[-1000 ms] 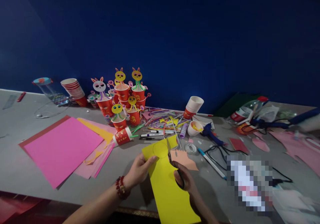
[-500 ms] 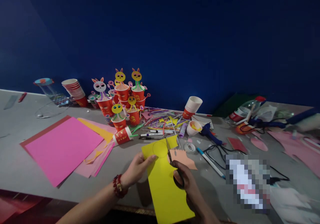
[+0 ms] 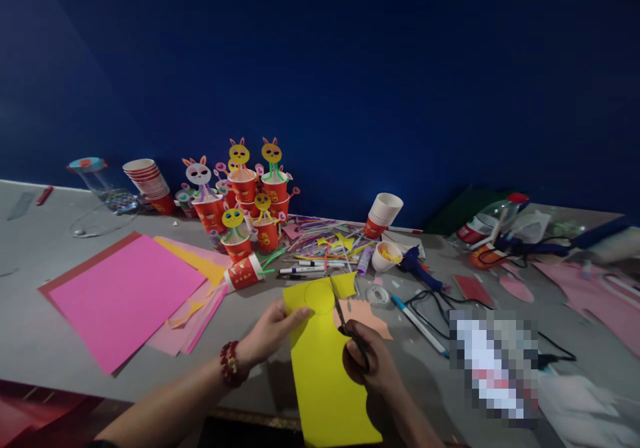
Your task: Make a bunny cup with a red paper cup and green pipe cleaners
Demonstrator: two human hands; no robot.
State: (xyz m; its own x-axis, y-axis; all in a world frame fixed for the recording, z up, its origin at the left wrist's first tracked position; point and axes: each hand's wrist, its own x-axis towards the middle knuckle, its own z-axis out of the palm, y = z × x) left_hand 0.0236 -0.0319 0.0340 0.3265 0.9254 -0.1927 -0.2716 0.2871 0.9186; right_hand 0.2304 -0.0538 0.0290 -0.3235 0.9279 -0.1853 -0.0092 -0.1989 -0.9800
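A yellow sheet of paper with a drawn circle near its top is pinched at its left edge by my left hand, thumb on top. My right hand grips dark-handled scissors. Their blades lie at the paper's upper right, just beside the circle's outline. A cut strip at the top right corner stands partly apart from the sheet. Under the scissors, a torn peach paper piece lies on the table.
Pink sheets lie at left. Behind stand red cups with rabbit faces and a tipped cup. Markers, a tape roll, a blue glue gun with a black cable and a bottle spread to the right.
The blades look closer together beside the circle. The sheet, with both hands, has shifted slightly left and its lower end has swung left.
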